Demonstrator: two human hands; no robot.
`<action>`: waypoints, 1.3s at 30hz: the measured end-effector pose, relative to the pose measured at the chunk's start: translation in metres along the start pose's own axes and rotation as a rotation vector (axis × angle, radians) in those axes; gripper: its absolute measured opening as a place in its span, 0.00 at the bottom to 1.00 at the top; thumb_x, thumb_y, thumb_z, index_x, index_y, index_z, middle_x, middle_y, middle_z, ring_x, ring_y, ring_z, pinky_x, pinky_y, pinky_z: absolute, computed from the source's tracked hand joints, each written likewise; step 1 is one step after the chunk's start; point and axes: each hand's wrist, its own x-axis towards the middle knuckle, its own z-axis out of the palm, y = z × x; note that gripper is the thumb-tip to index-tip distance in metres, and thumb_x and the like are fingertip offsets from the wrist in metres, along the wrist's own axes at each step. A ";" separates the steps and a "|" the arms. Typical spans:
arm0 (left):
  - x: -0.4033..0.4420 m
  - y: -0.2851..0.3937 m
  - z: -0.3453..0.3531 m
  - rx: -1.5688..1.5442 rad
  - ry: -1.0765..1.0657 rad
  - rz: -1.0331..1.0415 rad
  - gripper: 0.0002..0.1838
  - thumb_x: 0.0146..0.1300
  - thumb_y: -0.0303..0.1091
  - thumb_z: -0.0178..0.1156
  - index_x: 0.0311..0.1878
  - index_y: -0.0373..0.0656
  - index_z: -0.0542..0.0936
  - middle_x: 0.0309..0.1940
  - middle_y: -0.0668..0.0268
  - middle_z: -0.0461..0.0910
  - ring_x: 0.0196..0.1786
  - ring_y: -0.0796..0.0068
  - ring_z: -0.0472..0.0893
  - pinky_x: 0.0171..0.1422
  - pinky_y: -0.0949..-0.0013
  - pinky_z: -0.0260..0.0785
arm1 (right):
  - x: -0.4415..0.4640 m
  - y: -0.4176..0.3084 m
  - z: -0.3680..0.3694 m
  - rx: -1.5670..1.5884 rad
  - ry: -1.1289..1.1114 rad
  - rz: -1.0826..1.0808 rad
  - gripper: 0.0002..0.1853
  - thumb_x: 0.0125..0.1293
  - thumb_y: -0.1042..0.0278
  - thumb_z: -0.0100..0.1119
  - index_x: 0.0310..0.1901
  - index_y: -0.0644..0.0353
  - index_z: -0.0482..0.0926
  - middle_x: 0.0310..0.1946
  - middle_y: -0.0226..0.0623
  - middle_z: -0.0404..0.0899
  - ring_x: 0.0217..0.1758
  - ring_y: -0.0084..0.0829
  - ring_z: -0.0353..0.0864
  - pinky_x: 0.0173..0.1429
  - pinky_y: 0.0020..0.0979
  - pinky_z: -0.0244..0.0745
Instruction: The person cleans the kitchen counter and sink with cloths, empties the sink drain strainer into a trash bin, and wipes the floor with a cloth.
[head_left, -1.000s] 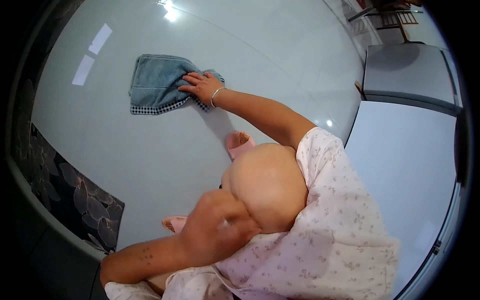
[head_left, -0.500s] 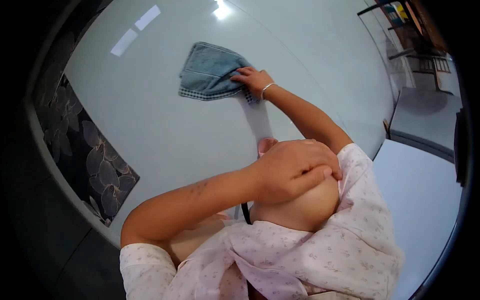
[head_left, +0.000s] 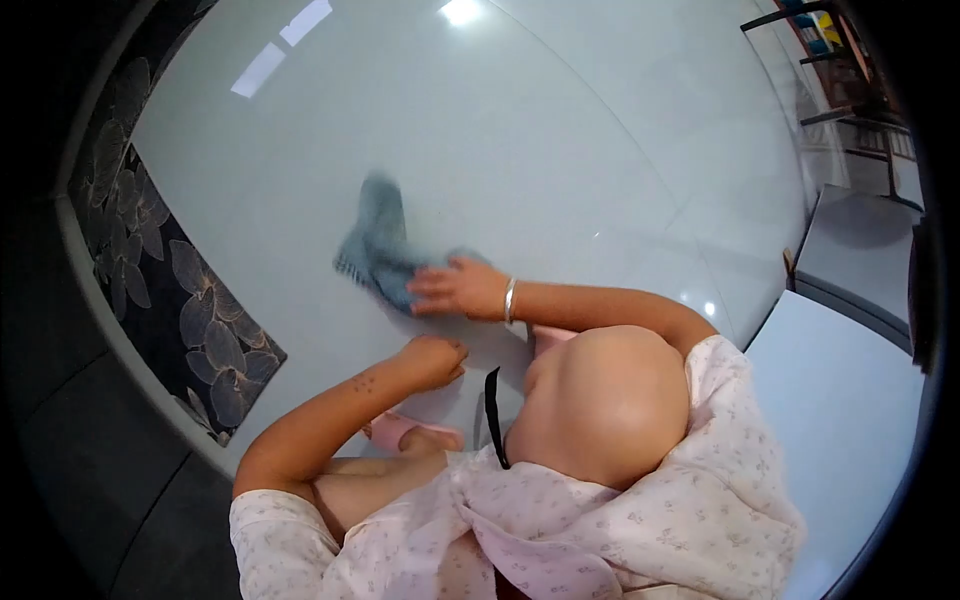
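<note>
A blue-grey cloth (head_left: 382, 240) with a checked edge lies bunched on the glossy pale floor (head_left: 520, 150), smeared by motion. My right hand (head_left: 462, 290), with a silver bangle at its wrist, presses its blurred fingers on the near right end of the cloth and drags it. Closer to my body, my left hand (head_left: 433, 362) hangs curled into a loose fist, apart from the cloth, with nothing visible in it. My bent knee (head_left: 620, 395) rises to the right of it.
A dark mat with a flower pattern (head_left: 215, 330) lies along the left. Pink slippers (head_left: 395, 430) are on my feet. At the right stand a white cabinet-like surface (head_left: 840, 390) and a dark-framed rack (head_left: 850, 110). A black strap (head_left: 493, 415) dangles by my knee.
My right hand has pulled the cloth toward me and left, and the spread cloth has bunched up. My left hand has come off my knee, moved left and curled.
</note>
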 end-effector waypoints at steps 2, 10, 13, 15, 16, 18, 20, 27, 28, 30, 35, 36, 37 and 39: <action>0.002 0.000 0.000 0.262 -0.187 -0.007 0.13 0.60 0.38 0.61 0.44 0.40 0.81 0.44 0.54 0.82 0.49 0.54 0.82 0.53 0.52 0.74 | -0.010 -0.004 0.043 0.032 -0.038 -0.068 0.31 0.60 0.65 0.62 0.66 0.34 0.69 0.74 0.24 0.61 0.77 0.30 0.57 0.63 0.42 0.69; 0.024 -0.010 -0.017 0.220 0.009 0.024 0.13 0.63 0.38 0.59 0.47 0.41 0.80 0.43 0.57 0.81 0.47 0.54 0.81 0.52 0.54 0.74 | 0.012 0.129 -0.012 -0.173 -0.086 0.427 0.25 0.68 0.71 0.49 0.65 0.32 0.70 0.72 0.25 0.63 0.74 0.27 0.64 0.60 0.41 0.72; 0.023 -0.017 -0.042 0.188 0.073 -0.094 0.15 0.65 0.37 0.58 0.52 0.41 0.79 0.48 0.58 0.80 0.51 0.56 0.80 0.54 0.54 0.73 | 0.009 0.181 -0.050 -0.289 -0.089 0.665 0.30 0.69 0.74 0.51 0.69 0.31 0.65 0.75 0.26 0.58 0.77 0.30 0.59 0.72 0.45 0.65; 0.018 -0.018 -0.057 0.168 0.096 -0.149 0.16 0.66 0.37 0.57 0.53 0.41 0.78 0.49 0.58 0.80 0.53 0.56 0.80 0.56 0.54 0.73 | 0.010 0.207 -0.073 -0.240 -0.099 0.935 0.29 0.70 0.75 0.48 0.69 0.33 0.67 0.75 0.28 0.59 0.75 0.31 0.62 0.70 0.44 0.66; 0.014 -0.019 -0.060 0.143 0.108 -0.202 0.16 0.66 0.37 0.57 0.53 0.41 0.78 0.50 0.57 0.80 0.54 0.55 0.79 0.57 0.54 0.73 | 0.008 0.217 -0.080 -0.200 0.005 1.065 0.28 0.69 0.77 0.47 0.67 0.36 0.69 0.73 0.30 0.63 0.73 0.35 0.66 0.70 0.42 0.68; 0.004 -0.022 -0.065 0.046 0.239 -0.221 0.16 0.66 0.36 0.57 0.55 0.40 0.77 0.52 0.57 0.79 0.55 0.55 0.79 0.58 0.54 0.72 | -0.002 0.230 -0.080 -0.191 0.385 0.951 0.28 0.65 0.79 0.50 0.64 0.39 0.73 0.68 0.34 0.70 0.68 0.38 0.71 0.63 0.40 0.75; 0.001 -0.028 -0.068 -0.048 0.373 -0.219 0.17 0.66 0.35 0.57 0.56 0.40 0.76 0.54 0.56 0.78 0.56 0.54 0.78 0.59 0.55 0.72 | -0.003 0.203 -0.082 -0.086 0.522 0.701 0.30 0.60 0.84 0.49 0.62 0.43 0.75 0.67 0.41 0.71 0.68 0.43 0.71 0.66 0.41 0.73; 0.001 -0.052 -0.080 -0.112 0.603 -0.414 0.14 0.61 0.37 0.63 0.44 0.38 0.77 0.44 0.54 0.78 0.48 0.50 0.78 0.53 0.53 0.71 | -0.022 0.027 -0.001 0.086 -0.071 0.223 0.25 0.67 0.71 0.50 0.66 0.39 0.71 0.75 0.28 0.59 0.76 0.30 0.60 0.63 0.43 0.70; 0.002 -0.055 -0.075 -0.108 0.603 -0.410 0.14 0.61 0.37 0.63 0.44 0.38 0.77 0.44 0.54 0.78 0.48 0.50 0.78 0.53 0.53 0.71 | -0.035 0.016 0.014 0.054 -0.107 0.175 0.26 0.68 0.69 0.49 0.66 0.36 0.70 0.75 0.25 0.58 0.77 0.28 0.58 0.64 0.42 0.69; 0.009 -0.064 -0.058 -0.054 0.433 -0.364 0.12 0.60 0.37 0.63 0.39 0.37 0.78 0.41 0.54 0.78 0.47 0.49 0.78 0.53 0.52 0.71 | -0.050 0.022 0.017 -0.031 -0.080 0.125 0.24 0.68 0.67 0.50 0.65 0.35 0.71 0.75 0.22 0.59 0.76 0.27 0.60 0.63 0.42 0.69; 0.028 -0.045 -0.066 -0.098 0.611 -0.243 0.21 0.61 0.30 0.61 0.57 0.37 0.71 0.55 0.53 0.74 0.59 0.49 0.74 0.63 0.56 0.68 | -0.038 0.128 -0.013 -0.131 -0.060 0.396 0.21 0.68 0.66 0.50 0.60 0.30 0.75 0.70 0.20 0.66 0.76 0.25 0.60 0.64 0.44 0.67; 0.031 -0.037 -0.074 -0.098 0.607 -0.244 0.21 0.61 0.30 0.61 0.57 0.37 0.71 0.55 0.53 0.74 0.59 0.49 0.74 0.63 0.56 0.68 | -0.034 0.148 -0.024 -0.189 -0.083 0.463 0.22 0.68 0.68 0.49 0.60 0.30 0.75 0.71 0.20 0.65 0.76 0.25 0.60 0.66 0.46 0.65; 0.036 -0.027 -0.083 -0.149 0.635 -0.219 0.21 0.62 0.30 0.61 0.57 0.37 0.72 0.55 0.53 0.74 0.59 0.49 0.74 0.63 0.56 0.68 | -0.030 0.165 -0.037 -0.202 -0.082 0.557 0.23 0.68 0.69 0.49 0.60 0.29 0.74 0.72 0.20 0.64 0.76 0.25 0.59 0.68 0.48 0.64; 0.048 -0.019 -0.083 -0.206 0.635 -0.145 0.19 0.64 0.32 0.61 0.56 0.37 0.74 0.55 0.53 0.76 0.57 0.52 0.76 0.62 0.56 0.69 | -0.027 0.198 -0.050 -0.183 0.007 0.702 0.23 0.68 0.70 0.49 0.60 0.31 0.75 0.71 0.22 0.66 0.76 0.26 0.60 0.67 0.48 0.64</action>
